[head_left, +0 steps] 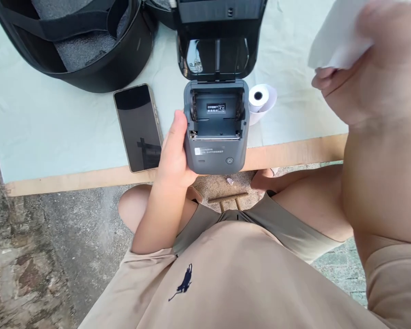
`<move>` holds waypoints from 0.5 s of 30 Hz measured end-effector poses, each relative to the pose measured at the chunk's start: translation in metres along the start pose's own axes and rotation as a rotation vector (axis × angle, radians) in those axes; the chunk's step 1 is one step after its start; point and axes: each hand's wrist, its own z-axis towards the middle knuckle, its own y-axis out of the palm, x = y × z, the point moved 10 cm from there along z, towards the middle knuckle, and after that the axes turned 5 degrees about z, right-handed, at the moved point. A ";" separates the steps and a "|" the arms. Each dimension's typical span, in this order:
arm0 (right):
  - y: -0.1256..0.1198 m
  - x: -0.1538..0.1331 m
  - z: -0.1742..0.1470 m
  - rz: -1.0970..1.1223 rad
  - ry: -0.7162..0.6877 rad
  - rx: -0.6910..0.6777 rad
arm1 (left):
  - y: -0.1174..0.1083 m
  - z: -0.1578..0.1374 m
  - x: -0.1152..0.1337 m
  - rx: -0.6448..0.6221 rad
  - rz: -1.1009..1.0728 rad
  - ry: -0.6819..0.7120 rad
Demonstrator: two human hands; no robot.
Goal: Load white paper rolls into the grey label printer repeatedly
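Note:
My left hand (174,153) grips a dark grey portable label printer (215,157) by its left side, above the table's near edge. The printer's black lid (217,50) stands swung up, and its paper bay shows no roll inside. A small roll of white paper (259,97) with a black core stands just right of the printer, a loose strip curling round it. High at the right, my right hand (380,68) is closed on a white sheet (339,36), perhaps paper or tissue; motion blurs it.
A black smartphone (139,128) lies left of the printer. Behind it stands a round black case (130,59) with grey foam inside. A pale cloth (55,123) covers the table, whose wooden edge (71,183) runs in front of my knees.

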 end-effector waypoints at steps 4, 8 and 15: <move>0.002 0.005 -0.007 -0.046 -0.064 0.007 | 0.001 0.000 0.003 0.018 0.039 0.025; 0.007 0.000 -0.012 -0.295 -0.144 0.019 | -0.001 0.001 0.003 0.049 0.091 0.021; 0.005 -0.014 -0.018 -0.450 -0.097 -0.053 | -0.006 0.001 0.003 0.103 0.089 0.009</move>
